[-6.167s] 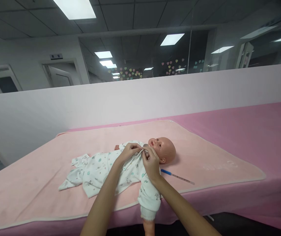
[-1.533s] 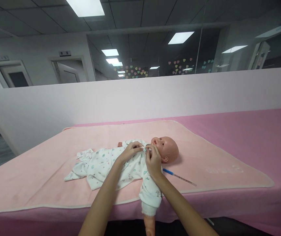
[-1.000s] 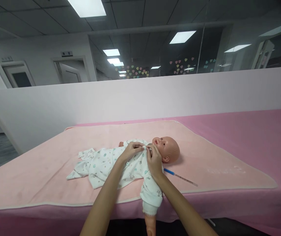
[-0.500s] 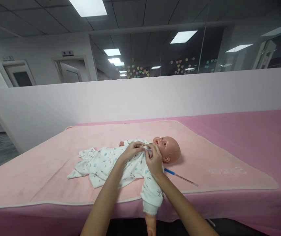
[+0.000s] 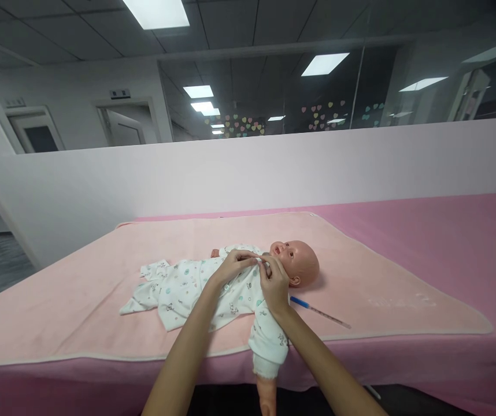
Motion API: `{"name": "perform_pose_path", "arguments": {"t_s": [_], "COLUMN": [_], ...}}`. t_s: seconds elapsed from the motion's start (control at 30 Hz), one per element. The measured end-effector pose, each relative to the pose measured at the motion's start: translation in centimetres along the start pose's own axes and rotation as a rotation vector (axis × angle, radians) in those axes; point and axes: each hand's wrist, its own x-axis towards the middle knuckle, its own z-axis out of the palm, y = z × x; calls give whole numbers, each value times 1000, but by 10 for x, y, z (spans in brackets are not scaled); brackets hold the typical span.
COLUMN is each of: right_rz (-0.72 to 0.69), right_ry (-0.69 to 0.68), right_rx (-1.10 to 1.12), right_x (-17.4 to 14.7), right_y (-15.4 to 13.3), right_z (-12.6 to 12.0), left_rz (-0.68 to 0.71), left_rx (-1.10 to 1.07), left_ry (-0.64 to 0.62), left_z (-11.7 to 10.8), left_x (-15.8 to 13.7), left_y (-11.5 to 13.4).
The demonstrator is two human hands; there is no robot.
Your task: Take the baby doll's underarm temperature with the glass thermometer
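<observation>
A baby doll [image 5: 303, 263] lies on its back, head to the right, dressed in a white printed romper [image 5: 187, 283]. At the romper's neckline, just below the doll's chin, both my hands meet with fingertips close together. My left hand [image 5: 236, 266] is bent over the chest, its fingers pinching the collar cloth. My right hand [image 5: 274, 281] is curled beside the doll's cheek, thumb and fingers closed on the same edge. The exact bit of cloth or fastener between the fingertips is hidden. One doll arm hangs over the near edge toward me.
Under the doll is a peach blanket [image 5: 87, 312] on a pink-covered table [image 5: 460, 248]. A blue-capped glass thermometer [image 5: 321, 312] lies right of my right hand. Behind stands a white low wall [image 5: 248, 176] with glass above it.
Hardly anything differs. My right hand's fingers have shifted slightly at the collar; my left hand and the doll stay in place.
</observation>
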Motion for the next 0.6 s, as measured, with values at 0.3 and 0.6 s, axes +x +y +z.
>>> {"name": "perform_pose_path", "arguments": {"t_s": [0.3, 0.6], "right_rz": [8, 164], "right_ry": [20, 5], "right_rx": [10, 105], "right_x": [-1, -1], "right_y": [2, 9], "right_z": [1, 6], "left_rz": [12, -38], "left_rx": [63, 87], "left_ry": [51, -46], "left_z": [0, -5], "left_x": [-1, -6], "left_y": [-2, 7]}}
